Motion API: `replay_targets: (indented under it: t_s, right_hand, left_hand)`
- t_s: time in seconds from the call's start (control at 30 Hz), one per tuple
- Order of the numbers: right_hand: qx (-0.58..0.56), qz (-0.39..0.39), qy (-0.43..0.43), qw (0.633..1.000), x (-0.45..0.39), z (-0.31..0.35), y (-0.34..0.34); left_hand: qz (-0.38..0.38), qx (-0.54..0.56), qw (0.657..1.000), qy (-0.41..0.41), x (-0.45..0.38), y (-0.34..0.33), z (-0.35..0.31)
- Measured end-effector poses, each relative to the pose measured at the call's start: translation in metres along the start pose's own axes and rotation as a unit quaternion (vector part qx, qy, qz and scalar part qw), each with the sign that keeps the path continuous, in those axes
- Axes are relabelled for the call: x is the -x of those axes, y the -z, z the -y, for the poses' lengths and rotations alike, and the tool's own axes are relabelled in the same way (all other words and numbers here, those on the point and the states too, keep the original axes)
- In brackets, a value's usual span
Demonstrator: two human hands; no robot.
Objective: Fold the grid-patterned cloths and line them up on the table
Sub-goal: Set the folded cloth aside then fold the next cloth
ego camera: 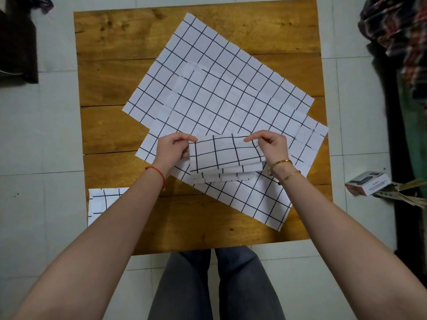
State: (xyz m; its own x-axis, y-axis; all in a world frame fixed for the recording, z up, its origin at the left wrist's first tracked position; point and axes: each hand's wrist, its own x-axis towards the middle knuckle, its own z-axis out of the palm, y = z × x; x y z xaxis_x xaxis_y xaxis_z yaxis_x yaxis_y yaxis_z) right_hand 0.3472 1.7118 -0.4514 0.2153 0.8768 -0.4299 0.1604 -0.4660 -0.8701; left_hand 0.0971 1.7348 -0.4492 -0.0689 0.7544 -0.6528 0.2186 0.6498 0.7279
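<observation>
A small folded white cloth with a dark grid (225, 157) is held just above the table's middle. My left hand (174, 146) pinches its upper left corner and my right hand (270, 145) pinches its upper right corner. Its layered lower edges hang toward me. Under it lie several unfolded grid cloths (219, 88), spread flat and skewed across the wooden table (111, 88). Another folded grid cloth (104, 202) rests at the table's near left edge, partly hidden by my left forearm.
The square table stands on a pale tiled floor. A small box (367, 183) and some strips lie on the floor to the right. Patterned clothes (397, 31) hang at the far right. Dark items (18, 42) sit at the far left.
</observation>
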Motion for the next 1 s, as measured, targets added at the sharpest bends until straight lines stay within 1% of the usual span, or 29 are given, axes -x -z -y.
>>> replay_targets:
  t_s: [0.13, 0.23, 0.3, 0.33, 0.4, 0.47, 0.53, 0.57, 0.63, 0.67, 0.73, 0.83, 0.9, 1.0]
  right_hand:
    - [0.042, 0.009, -0.029, 0.999, -0.005, -0.006, -0.001]
    - [0.081, 0.009, -0.037, 0.996, -0.009, -0.006, -0.003]
    - [0.117, 0.006, -0.041, 0.992, -0.007, -0.005, -0.003]
    - [0.135, 0.000, -0.036, 0.990, -0.006, -0.006, -0.003]
    - [0.166, -0.023, -0.014, 0.986, -0.003, -0.005, -0.004]
    - [0.216, -0.046, 0.043, 0.974, -0.001, -0.006, -0.006]
    - [0.279, -0.045, 0.106, 0.953, 0.003, -0.006, -0.012]
    - [0.304, -0.029, 0.135, 0.943, 0.004, -0.006, -0.016]
    - [0.355, 0.024, 0.193, 0.914, 0.005, -0.007, -0.026]
    - [0.384, 0.055, 0.221, 0.895, 0.004, -0.008, -0.031]
    - [0.446, 0.118, 0.256, 0.849, 0.006, -0.009, -0.042]
    - [0.531, 0.194, 0.268, 0.780, 0.014, -0.008, -0.059]
    - [0.572, 0.215, 0.273, 0.743, 0.018, -0.010, -0.070]
    - [0.612, 0.226, 0.265, 0.710, 0.022, -0.014, -0.082]
  left_hand:
    - [0.010, -0.009, 1.000, 0.002, -0.003, -0.005, 0.004]
    - [-0.014, -0.045, 0.999, 0.002, -0.004, -0.009, 0.012]
    - [-0.022, -0.101, 0.994, -0.040, 0.002, -0.013, 0.012]
    - [-0.028, -0.148, 0.986, -0.075, 0.006, -0.014, 0.014]
    - [-0.030, -0.247, 0.956, -0.158, 0.012, -0.017, 0.018]
    - [-0.022, -0.327, 0.921, -0.213, 0.016, -0.018, 0.024]
    - [-0.021, -0.399, 0.887, -0.232, 0.018, -0.018, 0.031]
    - [-0.017, -0.438, 0.866, -0.239, 0.018, -0.019, 0.036]
    - [-0.006, -0.507, 0.825, -0.251, 0.020, -0.019, 0.043]
    - [-0.001, -0.528, 0.810, -0.256, 0.021, -0.019, 0.045]
    - [0.004, -0.557, 0.789, -0.259, 0.021, -0.016, 0.050]
    - [0.019, -0.593, 0.765, -0.250, 0.023, -0.013, 0.056]
    - [0.026, -0.619, 0.747, -0.243, 0.026, -0.011, 0.060]
    - [0.040, -0.634, 0.735, -0.238, 0.027, -0.010, 0.063]
